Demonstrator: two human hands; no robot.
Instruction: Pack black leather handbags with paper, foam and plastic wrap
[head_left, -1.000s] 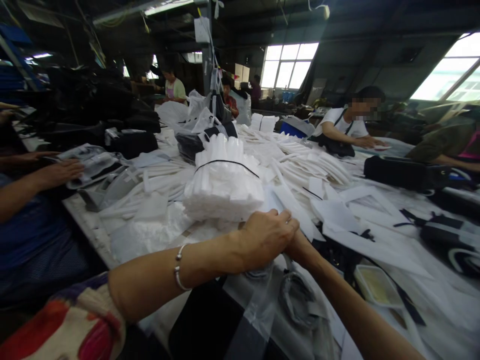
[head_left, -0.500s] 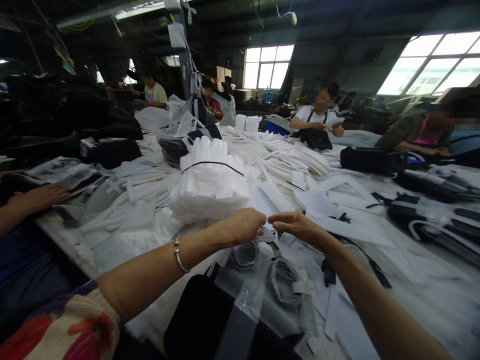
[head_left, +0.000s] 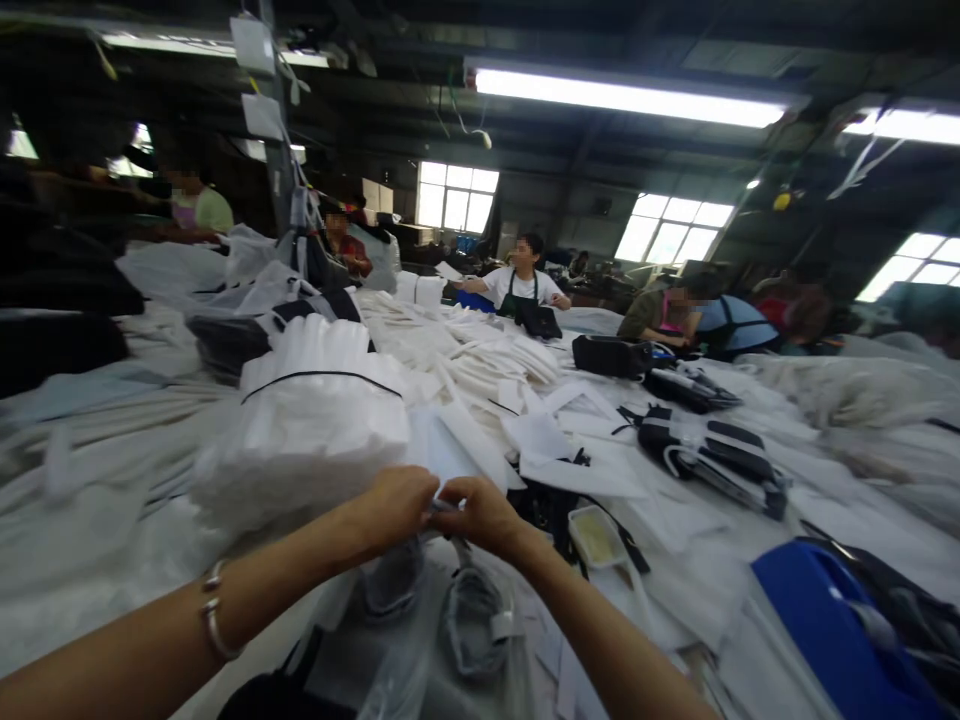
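Both my hands meet at the top end of a grey-and-black bag [head_left: 337, 650] lying in front of me. My left hand [head_left: 401, 500] has its fingers closed. My right hand [head_left: 480, 515] is pinched close beside it, fingertips nearly touching the left. A small greyish piece shows between the fingers, too hidden to name. Below them on the bag are two coiled straps wrapped in clear film, a right coil [head_left: 476, 625] and a left coil [head_left: 394, 580] partly behind my left wrist. A bundle of white foam sheets [head_left: 322, 430], tied with a black band, stands just beyond my left forearm.
White foam pieces [head_left: 495, 360] cover much of the table. A packed black-and-grey bag [head_left: 709, 450] lies to the right, with a blue object [head_left: 832, 630] nearer. A small clear tray [head_left: 596, 537] sits beyond my right forearm. A person in a dark apron [head_left: 521, 285] works opposite.
The view has swung right, bringing the blue object and clear tray into sight. My right fingers, straighter before, are now bent into a pinch against my left hand.
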